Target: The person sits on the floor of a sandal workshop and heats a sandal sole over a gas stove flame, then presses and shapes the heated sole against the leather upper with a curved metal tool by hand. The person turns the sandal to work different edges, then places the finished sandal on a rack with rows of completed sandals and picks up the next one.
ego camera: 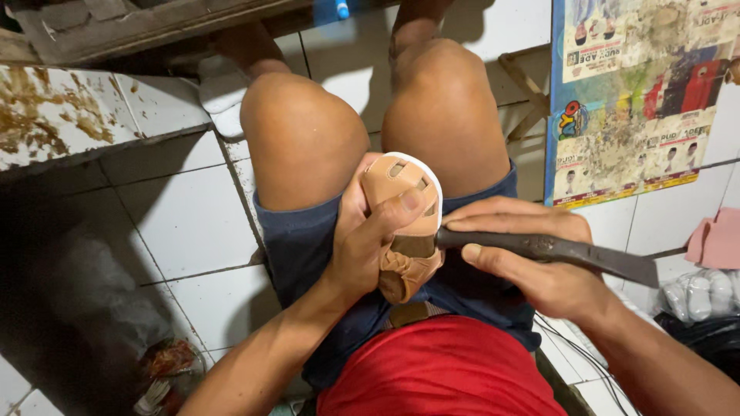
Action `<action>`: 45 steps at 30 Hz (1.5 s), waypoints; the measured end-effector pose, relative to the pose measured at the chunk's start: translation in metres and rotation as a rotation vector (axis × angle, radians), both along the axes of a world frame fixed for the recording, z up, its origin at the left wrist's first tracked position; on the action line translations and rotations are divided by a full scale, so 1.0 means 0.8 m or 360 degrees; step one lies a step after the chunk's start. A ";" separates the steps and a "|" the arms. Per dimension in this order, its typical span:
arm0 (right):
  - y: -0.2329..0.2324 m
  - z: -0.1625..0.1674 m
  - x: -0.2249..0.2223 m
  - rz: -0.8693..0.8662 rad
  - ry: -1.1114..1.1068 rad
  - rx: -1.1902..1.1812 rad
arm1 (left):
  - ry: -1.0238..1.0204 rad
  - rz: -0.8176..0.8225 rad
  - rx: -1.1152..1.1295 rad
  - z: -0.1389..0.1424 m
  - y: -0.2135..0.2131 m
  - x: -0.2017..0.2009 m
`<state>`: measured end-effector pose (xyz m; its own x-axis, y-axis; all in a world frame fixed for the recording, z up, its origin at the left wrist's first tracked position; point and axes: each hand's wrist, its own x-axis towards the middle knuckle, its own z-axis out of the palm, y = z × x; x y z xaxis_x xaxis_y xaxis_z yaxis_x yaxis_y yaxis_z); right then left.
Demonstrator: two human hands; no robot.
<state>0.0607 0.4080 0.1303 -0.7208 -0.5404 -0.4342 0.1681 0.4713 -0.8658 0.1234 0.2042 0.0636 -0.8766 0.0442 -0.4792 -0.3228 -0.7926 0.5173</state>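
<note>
My left hand (368,239) grips a small tan sandal (404,202) with a white sole rim and a woven strap, held upright on my lap between my knees. My thumb lies across its upper. My right hand (532,258) holds a dark metal tool (555,250) with a flat end that points right; its other end presses against the sandal's side near the middle. A loose tan strap piece (412,313) lies on my blue shorts just below the sandal.
White floor tiles (193,223) lie to the left. A stained tiled ledge (62,115) and wooden beam sit at top left. A worn printed poster (640,92) lies at right, with pink cloth (717,239) and a bag of white pieces (701,293) beyond.
</note>
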 end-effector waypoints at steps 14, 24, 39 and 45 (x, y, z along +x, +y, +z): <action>-0.006 -0.004 -0.021 -0.0031 -0.0023 -0.0064 | -0.0053 -0.0116 0.0004 0.009 -0.015 -0.005; -0.015 0.000 -0.041 0.0071 0.0156 -0.0077 | -0.0036 -0.0204 -0.0008 0.006 -0.017 -0.004; -0.001 -0.001 -0.077 0.0085 -0.0199 -0.0139 | 0.0155 -0.0425 -0.0281 0.015 -0.017 -0.007; 0.009 -0.005 -0.086 0.0373 -0.0154 -0.0239 | -0.0041 -0.0614 -0.0204 0.031 -0.020 -0.009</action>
